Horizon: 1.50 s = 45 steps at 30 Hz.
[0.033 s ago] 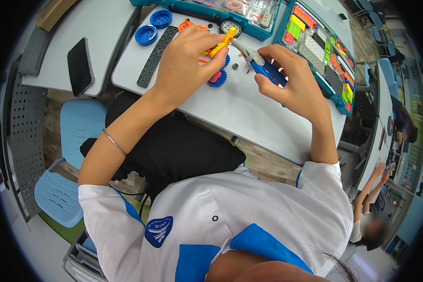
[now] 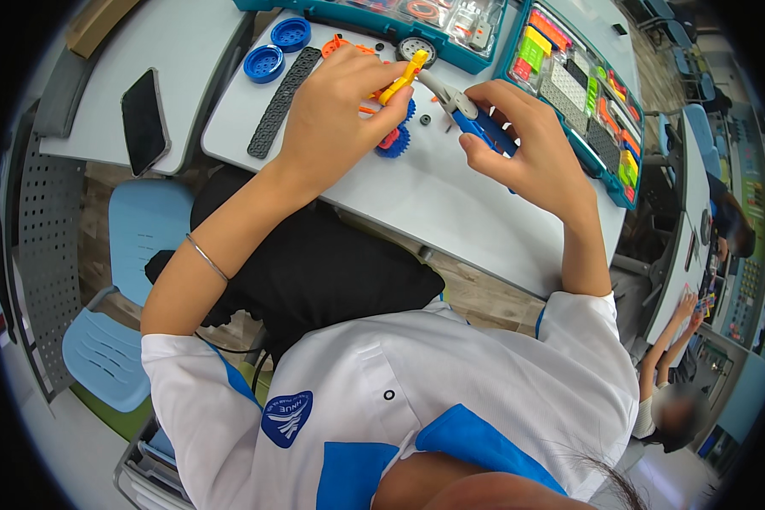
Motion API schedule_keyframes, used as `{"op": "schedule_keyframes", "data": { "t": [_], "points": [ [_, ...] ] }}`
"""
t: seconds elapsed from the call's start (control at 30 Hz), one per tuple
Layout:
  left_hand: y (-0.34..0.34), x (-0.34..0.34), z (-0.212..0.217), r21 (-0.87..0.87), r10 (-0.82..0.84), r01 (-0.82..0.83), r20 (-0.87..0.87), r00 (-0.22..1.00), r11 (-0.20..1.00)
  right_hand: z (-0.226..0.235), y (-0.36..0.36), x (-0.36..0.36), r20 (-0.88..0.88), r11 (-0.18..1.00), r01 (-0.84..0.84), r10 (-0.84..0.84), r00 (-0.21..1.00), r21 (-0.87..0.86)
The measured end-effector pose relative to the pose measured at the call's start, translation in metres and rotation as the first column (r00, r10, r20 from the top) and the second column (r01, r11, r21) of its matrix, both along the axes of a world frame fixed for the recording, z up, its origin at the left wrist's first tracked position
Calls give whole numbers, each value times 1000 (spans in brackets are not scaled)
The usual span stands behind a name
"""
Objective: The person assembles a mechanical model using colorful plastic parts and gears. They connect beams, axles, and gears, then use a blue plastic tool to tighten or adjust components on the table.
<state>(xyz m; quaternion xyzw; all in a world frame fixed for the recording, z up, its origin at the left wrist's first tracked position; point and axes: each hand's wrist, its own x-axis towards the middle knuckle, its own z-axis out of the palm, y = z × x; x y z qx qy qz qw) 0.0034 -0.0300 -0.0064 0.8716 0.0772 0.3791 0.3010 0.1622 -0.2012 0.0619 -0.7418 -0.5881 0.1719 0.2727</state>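
Pinched in the fingers of my left hand (image 2: pixel 331 110) is a yellow plastic building piece (image 2: pixel 404 78), held above the white table (image 2: pixel 382 191). My right hand (image 2: pixel 527 140) is closed round the blue handles of a pair of pliers (image 2: pixel 476 121). The grey jaws point left and reach the yellow piece; whether they grip it I cannot tell. Under my left fingers lie blue gear wheels (image 2: pixel 395 143) with a red part, partly hidden by the hand. A black wheel with a grey hub (image 2: pixel 418 51) sits just beyond the yellow piece.
Two blue wheel rims (image 2: pixel 265 64) and a long dark perforated strip (image 2: pixel 285 102) lie at left. Teal cases of colourful building parts (image 2: pixel 574 89) stand at the back and right. A phone (image 2: pixel 145 121) rests on the neighbouring table. Another person's hands (image 2: pixel 682 314) work at far right.
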Motion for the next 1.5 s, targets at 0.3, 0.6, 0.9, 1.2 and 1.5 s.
{"op": "schedule_keyframes", "data": {
  "t": [0.3, 0.6, 0.9, 1.2, 1.5],
  "points": [
    [9, 5, 0, 270, 50, -56, 27, 998, 961, 3, 3, 0, -444, 984, 45, -119, 888, -175],
    [34, -2, -10, -54, 154, -155, -27, 988, 986, 13, -12, 31, -384, 968, 122, -201, 901, -221],
    [19, 3, -6, -112, 41, -60, -162, 986, 992, -24, -9, 50, 127, 934, 63, -19, 992, -353],
    [15, -1, -2, -99, 21, -43, -210, 977, 994, -32, -8, 54, 107, 891, 18, 34, 994, -454],
    [22, -3, -4, -333, -30, -33, -182, 983, 942, -3, -9, 45, 95, 885, 120, -87, 992, -449]
  ]
}}
